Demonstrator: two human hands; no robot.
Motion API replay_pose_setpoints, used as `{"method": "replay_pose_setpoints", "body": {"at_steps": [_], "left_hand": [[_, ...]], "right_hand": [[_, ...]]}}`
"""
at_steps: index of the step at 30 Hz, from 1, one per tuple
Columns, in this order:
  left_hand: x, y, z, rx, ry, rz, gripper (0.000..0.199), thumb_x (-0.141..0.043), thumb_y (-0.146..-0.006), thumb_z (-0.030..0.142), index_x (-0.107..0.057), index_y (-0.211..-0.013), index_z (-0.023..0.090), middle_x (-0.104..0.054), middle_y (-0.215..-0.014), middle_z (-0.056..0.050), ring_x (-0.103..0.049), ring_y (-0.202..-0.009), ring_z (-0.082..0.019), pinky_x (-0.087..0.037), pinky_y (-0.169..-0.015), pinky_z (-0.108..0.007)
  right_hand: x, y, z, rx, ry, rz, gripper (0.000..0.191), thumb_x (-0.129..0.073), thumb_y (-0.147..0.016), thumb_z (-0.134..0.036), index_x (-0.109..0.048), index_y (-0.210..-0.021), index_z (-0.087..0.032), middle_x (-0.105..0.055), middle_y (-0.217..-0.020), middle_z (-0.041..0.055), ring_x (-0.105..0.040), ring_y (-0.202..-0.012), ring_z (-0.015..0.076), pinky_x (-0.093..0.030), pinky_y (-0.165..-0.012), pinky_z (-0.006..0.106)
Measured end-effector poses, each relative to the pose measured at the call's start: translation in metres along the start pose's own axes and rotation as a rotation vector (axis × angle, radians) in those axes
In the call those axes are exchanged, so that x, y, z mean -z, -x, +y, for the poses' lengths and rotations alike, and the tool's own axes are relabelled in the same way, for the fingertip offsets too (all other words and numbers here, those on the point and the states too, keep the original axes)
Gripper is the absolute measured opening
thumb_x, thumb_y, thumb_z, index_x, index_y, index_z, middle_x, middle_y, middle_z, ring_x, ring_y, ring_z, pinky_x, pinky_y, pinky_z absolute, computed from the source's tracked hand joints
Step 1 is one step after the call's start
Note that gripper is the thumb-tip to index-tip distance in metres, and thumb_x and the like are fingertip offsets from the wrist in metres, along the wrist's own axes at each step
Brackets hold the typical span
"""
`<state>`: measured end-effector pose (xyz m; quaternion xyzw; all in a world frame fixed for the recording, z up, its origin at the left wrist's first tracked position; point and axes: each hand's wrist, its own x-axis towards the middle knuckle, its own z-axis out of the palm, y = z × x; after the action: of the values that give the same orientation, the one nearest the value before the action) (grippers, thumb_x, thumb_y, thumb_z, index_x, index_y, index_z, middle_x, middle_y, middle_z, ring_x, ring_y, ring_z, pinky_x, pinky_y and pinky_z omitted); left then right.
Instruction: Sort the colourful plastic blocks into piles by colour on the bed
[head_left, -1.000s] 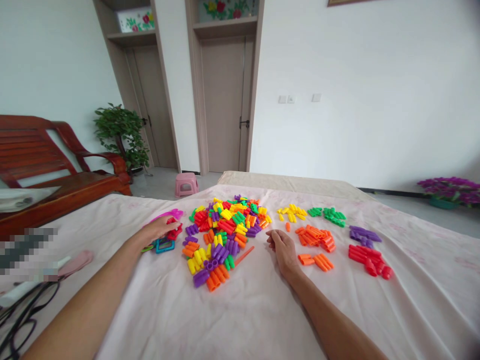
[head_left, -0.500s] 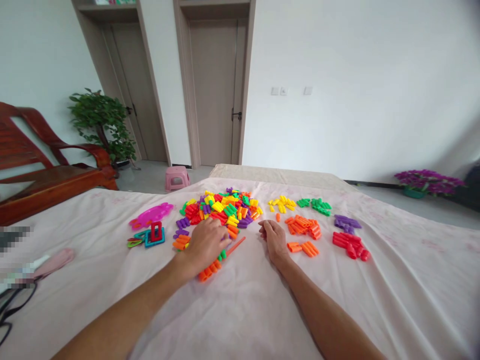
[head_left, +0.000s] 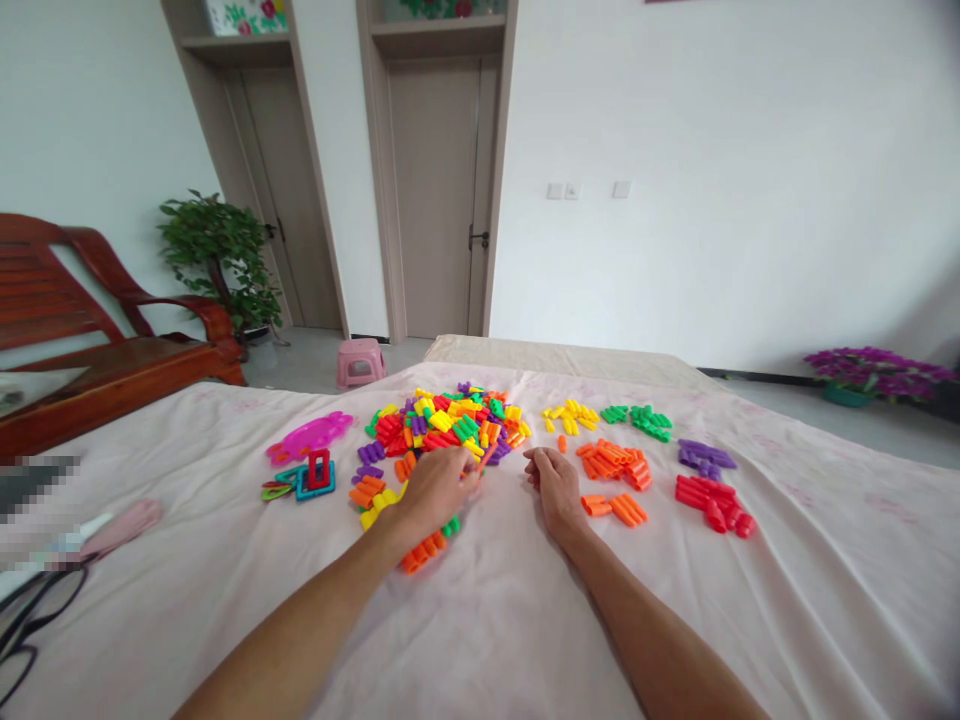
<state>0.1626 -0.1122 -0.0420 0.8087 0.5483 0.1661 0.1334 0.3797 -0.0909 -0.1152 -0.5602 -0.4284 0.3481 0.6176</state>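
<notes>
Orange stick [head_left: 487,458]: shifted farther from the viewer, now in left hand's [head_left: 439,485] fingertips, by the mixed heap's [head_left: 442,420] near edge. Right hand [head_left: 553,485]: half-curled, grip unreadable; cloth [head_left: 517,620] spans between forearms.

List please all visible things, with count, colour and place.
Cloth: one, pale pink, foreground
Cover: one, beige, behind cloth
Mixed heap: one, multicoloured, on cloth
Sorted pieces: many, five colours, right of heap
Stick: one, orange, beside heap
Other toys: several, mixed colours, left of heap
Unclear items: several, mixed colours, left edge
Bench: one, brown, left
Plant: one, green, beside bench
Stool: one, pink, beyond cloth
Doors: two, taupe, background
Floral panels: two, multicoloured, above doors
Wall plates: three, white, beside doors
Flowers: one bunch, purple, far right
Left hand: one, holding stick
Right hand: one, on cloth
</notes>
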Motion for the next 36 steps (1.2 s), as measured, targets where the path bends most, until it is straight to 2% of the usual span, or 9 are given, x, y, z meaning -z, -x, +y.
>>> {"method": "replay_pose_setpoints", "body": {"at_steps": [2,5,9,12,15,19,25,30,36], "left_hand": [[0.023,0.0,-0.022,0.108,0.109,0.048,0.02,-0.051,-0.099,0.031,-0.069,-0.102,0.023,-0.078,-0.104,-0.005,-0.072,-0.096,-0.021,-0.049,-0.081,-0.03],[0.06,0.008,-0.071,0.291,-0.036,0.076,0.022,-0.049,-0.1,0.034,-0.067,-0.105,0.023,-0.079,-0.102,-0.004,-0.072,-0.092,-0.021,-0.048,-0.078,-0.03],[0.101,0.031,-0.138,0.556,-0.281,0.069,0.025,-0.05,-0.098,0.031,-0.071,-0.101,0.018,-0.078,-0.101,-0.013,-0.072,-0.1,-0.035,-0.051,-0.086,-0.045],[0.109,0.038,-0.162,0.611,-0.329,0.12,0.028,-0.055,-0.095,0.03,-0.072,-0.11,0.013,-0.073,-0.121,-0.024,-0.066,-0.119,-0.045,-0.049,-0.097,-0.056],[0.094,0.022,-0.161,0.491,-0.266,0.13,0.041,-0.054,-0.098,0.036,-0.069,-0.129,0.013,-0.067,-0.14,-0.023,-0.062,-0.13,-0.039,-0.046,-0.106,-0.048],[0.054,-0.028,-0.139,0.286,-0.094,0.061,0.047,-0.047,-0.103,0.044,-0.068,-0.136,0.019,-0.075,-0.134,-0.011,-0.068,-0.122,-0.023,-0.049,-0.101,-0.029],[0.01,-0.082,-0.118,0.192,0.0,0.029,0.062,-0.054,-0.098,0.053,-0.057,-0.148,0.018,-0.066,-0.148,-0.016,-0.061,-0.136,-0.029,-0.045,-0.112,-0.036],[0.001,-0.075,-0.107,0.179,0.026,0.02,0.074,-0.063,-0.09,0.054,-0.051,-0.153,0.016,-0.063,-0.145,-0.019,-0.061,-0.134,-0.031,-0.047,-0.111,-0.038],[-0.01,-0.049,-0.085,0.069,0.043,-0.01,0.059,-0.063,-0.09,0.05,-0.064,-0.139,0.017,-0.05,-0.157,-0.019,-0.054,-0.143,-0.032,-0.043,-0.118,-0.04]], "right_hand": [[0.0,-0.002,0.004,-0.006,-0.013,-0.001,0.036,-0.064,-0.077,-0.053,-0.075,-0.081,-0.019,-0.067,-0.071,0.0036,-0.059,-0.066,0.0183,-0.045,-0.061,0.031],[0.0,-0.003,0.007,0.004,-0.019,-0.005,0.034,-0.064,-0.078,-0.05,-0.075,-0.081,-0.019,-0.067,-0.072,0.0038,-0.059,-0.066,0.0181,-0.045,-0.061,0.03],[0.0,-0.003,0.007,0.003,-0.015,-0.008,0.035,-0.065,-0.078,-0.053,-0.075,-0.081,-0.019,-0.068,-0.071,0.0039,-0.059,-0.065,0.0185,-0.045,-0.061,0.031],[0.0,-0.002,0.005,0.006,-0.006,-0.014,0.036,-0.065,-0.078,-0.054,-0.075,-0.08,-0.02,-0.067,-0.071,0.0035,-0.059,-0.065,0.0188,-0.045,-0.061,0.031],[0.0,-0.003,0.006,0.006,0.002,-0.017,0.035,-0.065,-0.078,-0.053,-0.075,-0.081,-0.02,-0.067,-0.071,0.003,-0.059,-0.066,0.0189,-0.044,-0.062,0.031],[0.001,-0.004,0.008,0.008,-0.005,-0.016,0.034,-0.064,-0.08,-0.051,-0.075,-0.082,-0.02,-0.067,-0.072,0.0032,-0.059,-0.066,0.0188,-0.045,-0.061,0.032],[0.001,-0.004,0.009,0.014,0.044,-0.033,0.036,-0.061,-0.083,-0.052,-0.076,-0.087,-0.019,-0.07,-0.078,0.005,-0.059,-0.067,0.0192,-0.045,-0.062,0.032],[-0.002,-0.004,0.011,0.099,0.155,-0.156,0.039,-0.063,-0.087,-0.055,-0.079,-0.105,-0.024,-0.078,-0.108,0.0075,-0.069,-0.088,0.0244,-0.052,-0.08,0.036],[-0.007,-0.003,0.011,0.143,0.402,-0.23,0.044,-0.062,-0.089,-0.046,-0.077,-0.126,-0.027,-0.079,-0.118,0.0062,-0.071,-0.104,0.0269,-0.051,-0.098,0.041]]}}
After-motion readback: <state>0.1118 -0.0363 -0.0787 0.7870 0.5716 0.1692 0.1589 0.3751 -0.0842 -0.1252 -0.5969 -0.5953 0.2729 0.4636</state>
